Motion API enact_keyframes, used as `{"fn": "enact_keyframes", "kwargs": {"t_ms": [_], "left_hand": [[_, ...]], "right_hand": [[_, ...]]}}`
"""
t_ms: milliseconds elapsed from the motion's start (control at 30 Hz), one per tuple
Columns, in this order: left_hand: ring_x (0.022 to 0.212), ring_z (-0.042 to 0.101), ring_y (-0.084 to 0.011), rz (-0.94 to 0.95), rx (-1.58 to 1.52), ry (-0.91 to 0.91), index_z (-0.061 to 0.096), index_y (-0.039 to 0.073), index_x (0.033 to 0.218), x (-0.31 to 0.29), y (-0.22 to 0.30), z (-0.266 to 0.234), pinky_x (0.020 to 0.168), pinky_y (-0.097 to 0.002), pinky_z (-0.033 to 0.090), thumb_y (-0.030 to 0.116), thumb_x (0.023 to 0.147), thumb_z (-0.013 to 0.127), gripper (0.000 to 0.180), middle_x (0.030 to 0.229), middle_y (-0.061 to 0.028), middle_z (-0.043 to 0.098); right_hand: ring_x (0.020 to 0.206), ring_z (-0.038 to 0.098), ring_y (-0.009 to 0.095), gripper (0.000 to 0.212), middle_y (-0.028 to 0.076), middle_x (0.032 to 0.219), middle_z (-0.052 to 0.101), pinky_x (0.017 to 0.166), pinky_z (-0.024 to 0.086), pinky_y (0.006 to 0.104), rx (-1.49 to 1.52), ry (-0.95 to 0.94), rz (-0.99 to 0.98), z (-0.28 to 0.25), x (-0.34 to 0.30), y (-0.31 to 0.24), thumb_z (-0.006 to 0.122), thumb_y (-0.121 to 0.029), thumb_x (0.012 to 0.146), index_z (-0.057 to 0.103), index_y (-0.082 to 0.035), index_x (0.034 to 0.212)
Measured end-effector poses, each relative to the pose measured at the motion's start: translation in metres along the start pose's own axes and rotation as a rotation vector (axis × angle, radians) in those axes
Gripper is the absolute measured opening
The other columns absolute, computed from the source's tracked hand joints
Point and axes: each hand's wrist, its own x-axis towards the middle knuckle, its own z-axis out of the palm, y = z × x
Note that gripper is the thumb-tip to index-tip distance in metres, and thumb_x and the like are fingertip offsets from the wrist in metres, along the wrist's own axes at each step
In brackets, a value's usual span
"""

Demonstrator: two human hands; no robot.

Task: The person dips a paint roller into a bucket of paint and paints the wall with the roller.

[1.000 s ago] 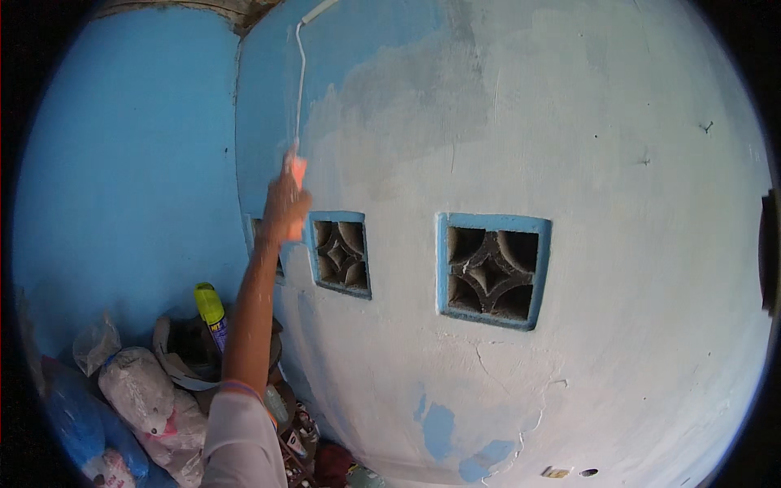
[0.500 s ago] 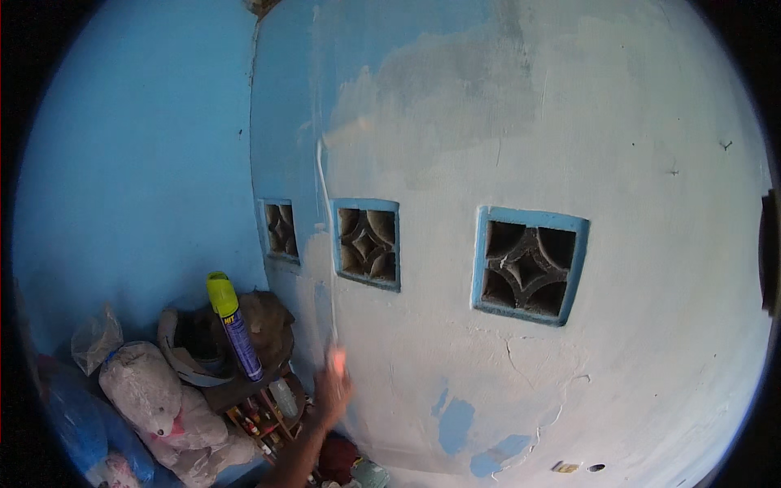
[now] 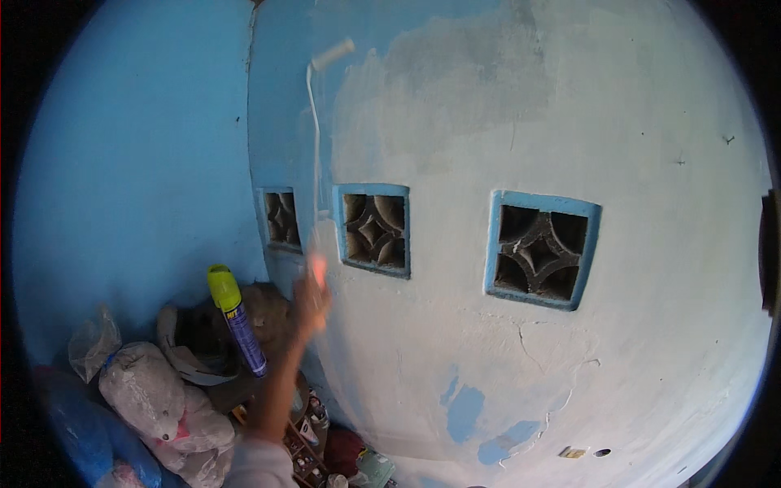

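My left hand [image 3: 311, 302] is raised in front of the wall, its fingers closed round the orange handle of a paint roller. From the handle a long, thin white rod runs up to the pale roller sleeve [image 3: 333, 54], which is over the blue upper part of the wall [image 3: 285, 98], by the edge of the whitish area. Whether the sleeve presses on the wall I cannot tell. The whitish coat [image 3: 439, 325] covers most of the wall to the right, with blue patches low down. My right hand is out of view.
Three blue-framed vent openings [image 3: 543, 250] are set in the wall. At lower left, a spray can [image 3: 237, 321] with a yellow-green cap stands near bagged stuffed toys [image 3: 146, 390] and a small shelf [image 3: 305, 455] of bottles. A plain blue wall [image 3: 146, 163] forms the left corner.
My left hand has moved up and slightly left, carrying the roller higher, from beside the whitish area's edge to the blue part above. The view has shifted a little.
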Motion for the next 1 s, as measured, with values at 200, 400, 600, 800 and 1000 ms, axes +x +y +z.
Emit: {"fn": "enact_keyframes", "kwargs": {"t_ms": [200,400,600,800,1000], "left_hand": [[0.088,0.053,-0.0423,-0.330,-0.179,-0.385,0.024,0.008,0.132,-0.257,0.029,0.003,0.077,-0.0470,0.042,-0.001,0.071,0.051,0.068,0.100,-0.0268,0.054],[0.084,0.054,-0.0423,-0.276,-0.207,-0.333,0.024,0.011,0.133,-0.253,0.009,-0.003,0.076,-0.0476,0.042,0.001,0.070,0.054,0.071,0.089,-0.0261,0.056],[0.094,0.050,-0.0390,-0.244,-0.151,-0.166,0.037,0.003,0.124,-0.289,-0.033,0.009,0.082,-0.0451,0.040,0.003,0.070,0.054,0.057,0.099,-0.0210,0.053],[0.097,0.050,-0.0371,-0.283,-0.145,-0.126,0.037,-0.001,0.122,-0.256,-0.014,-0.001,0.082,-0.0428,0.040,0.000,0.071,0.052,0.053,0.101,-0.0202,0.053],[0.096,0.051,-0.0416,-0.239,-0.213,-0.047,0.036,0.003,0.119,-0.142,0.008,0.006,0.076,-0.0431,0.043,0.000,0.074,0.049,0.048,0.101,-0.0223,0.055]], "right_hand": [[0.049,0.046,0.012,0.040,0.003,0.058,0.055,0.044,0.036,0.0294,-0.029,-0.100,-0.080,0.030,0.000,-0.017,0.068,-0.041,0.069,0.063,-0.002,0.075],[0.043,0.038,0.010,0.041,0.000,0.052,0.049,0.037,0.029,0.0288,0.005,-0.063,-0.207,0.039,-0.027,-0.046,0.066,-0.043,0.072,0.060,-0.002,0.065],[0.041,0.039,0.009,0.043,0.000,0.051,0.049,0.036,0.029,0.0288,0.088,0.025,-0.120,0.040,-0.050,-0.043,0.067,-0.045,0.070,0.061,-0.003,0.066],[0.042,0.042,0.012,0.040,0.001,0.052,0.050,0.038,0.032,0.0296,0.047,0.019,-0.128,0.026,-0.054,-0.027,0.066,-0.042,0.071,0.062,-0.003,0.067],[0.040,0.043,0.012,0.033,0.002,0.052,0.052,0.036,0.031,0.0285,0.094,0.027,-0.104,0.018,-0.049,-0.020,0.066,-0.035,0.072,0.062,-0.002,0.066]]}}
